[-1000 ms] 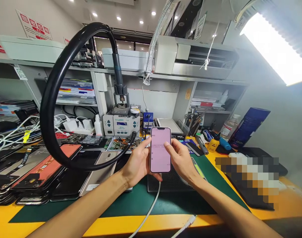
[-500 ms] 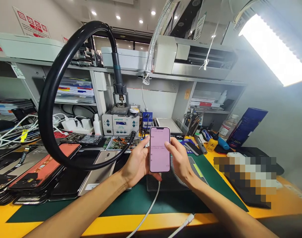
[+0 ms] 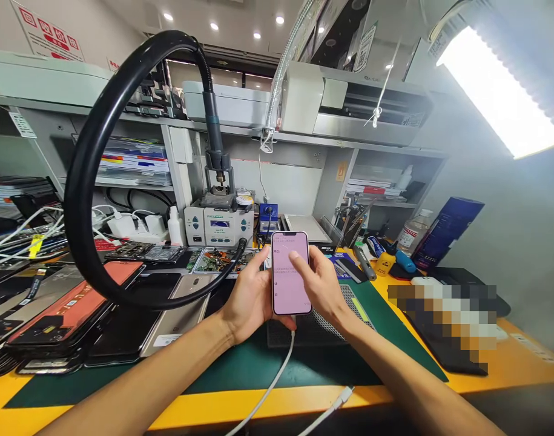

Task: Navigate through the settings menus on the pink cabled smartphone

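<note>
Spreading over the yellow workbench (image 3: 204, 415), a dark green mat (image 3: 231, 369) is lying under my arms, with stacked phone screens (image 3: 72, 309) crowding its left side and a hot-air station (image 3: 220, 221) sitting at the back beneath a looping black hose (image 3: 83, 181). I am holding a smartphone (image 3: 289, 275) upright above a perforated metal pad (image 3: 315, 332), my left hand (image 3: 248, 298) clamping its left edge with fingers wrapped behind, while a white cable (image 3: 271, 384) is hanging from its bottom end. My right hand (image 3: 321, 286) is cupping the phone's right side, thumb pressing the lit pink screen, other fingers curling out of sight behind it.
</note>
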{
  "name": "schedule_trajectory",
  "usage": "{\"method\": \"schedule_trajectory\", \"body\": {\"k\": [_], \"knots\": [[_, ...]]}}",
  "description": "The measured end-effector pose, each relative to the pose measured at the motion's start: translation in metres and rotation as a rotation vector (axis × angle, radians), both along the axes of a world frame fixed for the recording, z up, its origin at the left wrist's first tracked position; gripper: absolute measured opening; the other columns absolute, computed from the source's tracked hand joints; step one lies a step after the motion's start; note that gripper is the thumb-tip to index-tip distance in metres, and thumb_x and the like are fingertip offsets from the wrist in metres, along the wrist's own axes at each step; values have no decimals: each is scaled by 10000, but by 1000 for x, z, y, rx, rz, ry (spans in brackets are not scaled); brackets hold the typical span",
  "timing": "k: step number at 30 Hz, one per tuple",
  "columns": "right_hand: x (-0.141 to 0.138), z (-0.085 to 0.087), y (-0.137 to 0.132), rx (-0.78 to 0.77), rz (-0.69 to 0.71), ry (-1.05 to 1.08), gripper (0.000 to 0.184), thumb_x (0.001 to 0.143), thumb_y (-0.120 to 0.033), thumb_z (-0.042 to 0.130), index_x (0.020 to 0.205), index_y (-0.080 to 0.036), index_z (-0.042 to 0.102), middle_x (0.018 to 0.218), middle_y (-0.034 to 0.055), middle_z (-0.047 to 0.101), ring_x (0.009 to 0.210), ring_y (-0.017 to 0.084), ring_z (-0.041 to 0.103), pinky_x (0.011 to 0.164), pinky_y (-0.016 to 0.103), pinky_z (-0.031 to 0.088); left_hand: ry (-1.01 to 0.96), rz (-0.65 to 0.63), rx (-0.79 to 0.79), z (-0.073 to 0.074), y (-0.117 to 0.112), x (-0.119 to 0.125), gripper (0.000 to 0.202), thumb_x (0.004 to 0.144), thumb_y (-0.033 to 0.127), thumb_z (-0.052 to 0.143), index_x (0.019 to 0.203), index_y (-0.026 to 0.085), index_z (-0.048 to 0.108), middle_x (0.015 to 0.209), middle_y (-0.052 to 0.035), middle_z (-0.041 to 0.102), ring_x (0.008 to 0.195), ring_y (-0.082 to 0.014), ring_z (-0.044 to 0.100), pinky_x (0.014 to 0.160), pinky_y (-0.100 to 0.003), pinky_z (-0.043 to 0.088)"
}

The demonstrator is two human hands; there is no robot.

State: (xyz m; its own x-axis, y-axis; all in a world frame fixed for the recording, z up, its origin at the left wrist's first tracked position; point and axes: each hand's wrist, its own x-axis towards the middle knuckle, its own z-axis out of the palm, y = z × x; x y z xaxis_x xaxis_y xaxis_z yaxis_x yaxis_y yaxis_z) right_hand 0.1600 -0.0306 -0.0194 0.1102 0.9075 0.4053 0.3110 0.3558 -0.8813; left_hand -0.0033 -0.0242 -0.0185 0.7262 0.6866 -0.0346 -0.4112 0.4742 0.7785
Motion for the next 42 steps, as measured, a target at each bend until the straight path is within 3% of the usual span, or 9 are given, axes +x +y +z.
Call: {"method": "schedule_trajectory", "body": {"k": [5, 10, 18, 22, 28, 31, 34, 39, 42], "knots": [[9, 3, 7, 15, 42, 40, 401, 941, -533, 571, 703, -212, 542, 675, -20, 545, 622, 146, 463, 583, 290, 388, 18, -13, 23, -2, 3, -1, 758, 1031, 660, 277, 1327, 78, 662, 1002, -214, 731, 834, -329, 711, 584, -427, 612], [6, 7, 11, -67, 46, -54, 433, 829, -570, 734, 1016, -180, 721, 958, 57, 733, 826, 208, 636, 702, 314, 504, 7, -30, 7, -10, 11, 0, 685, 1048, 617, 291, 1396, 114, 600, 1024, -198, 732, 764, -297, 721, 524, -415, 614], [20, 6, 10, -271, 389, 186, 268, 795, -340, 616, 991, -189, 719, 999, 74, 743, 855, 221, 676, 704, 339, 560, -17, 89, 77, 0, 24, -8, 528, 1066, 455, 360, 1366, 120, 636, 1116, -190, 729, 763, -266, 733, 417, -306, 565], [7, -2, 5, -114, 261, -154, 397, 795, -308, 692, 1176, -196, 694, 1196, 108, 748, 1003, 254, 697, 866, 405, 563, 15, 139, 87, -3, 27, -9, 540, 1083, 483, 336, 1374, 144, 641, 1071, -157, 737, 636, -192, 694, 366, -245, 508], [-1, -6, 5, -33, 74, -356, 440, 1007, -564, 483, 1070, -199, 720, 947, 89, 764, 798, 232, 672, 775, 394, 546, 63, 190, 87, -9, 29, -8, 546, 1094, 501, 315, 1425, 179, 606, 993, -106, 742, 594, -182, 676, 367, -253, 492], [8, -3, 5, 4, 28, -325, 524, 968, -563, 571, 1341, -201, 639, 1200, 136, 731, 1001, 274, 704, 862, 433, 570, 61, 242, 67, -6, 28, -6, 543, 1101, 473, 319, 1465, 164, 578, 1131, -136, 745, 764, -207, 729, 519, -266, 557], [18, -3, 5, 188, -30, -426, 806, 823, -495, 782, 1533, -251, 489, 1511, 176, 529, 1375, 346, 540, 1084, 539, 498, -13, 274, -5, -4, 26, -5, 531, 1107, 445, 320, 1433, 140, 606, 1200, -152, 734, 944, -228, 735, 809, -328, 597], [20, -9, 10, 358, -38, -498, 250, 905, -408, 740, 1129, -316, 800, 1517, 120, 525, 1431, 338, 480, 1166, 594, 416, -100, 71, -88, -5, 19, -3, 505, 1088, 501, 362, 1428, 227, 615, 1226, -141, 724, 991, -266, 731, 915, -463, 574], [18, -10, 10, 436, -86, -442, 148, 941, -366, 700, 998, -307, 824, 1441, 108, 585, 1388, 318, 511, 1159, 581, 427, -118, 62, -122, -5, 16, -2, 517, 1085, 506, 358, 1442, 222, 600, 1201, -150, 728, 978, -271, 734, 909, -475, 572]]}}
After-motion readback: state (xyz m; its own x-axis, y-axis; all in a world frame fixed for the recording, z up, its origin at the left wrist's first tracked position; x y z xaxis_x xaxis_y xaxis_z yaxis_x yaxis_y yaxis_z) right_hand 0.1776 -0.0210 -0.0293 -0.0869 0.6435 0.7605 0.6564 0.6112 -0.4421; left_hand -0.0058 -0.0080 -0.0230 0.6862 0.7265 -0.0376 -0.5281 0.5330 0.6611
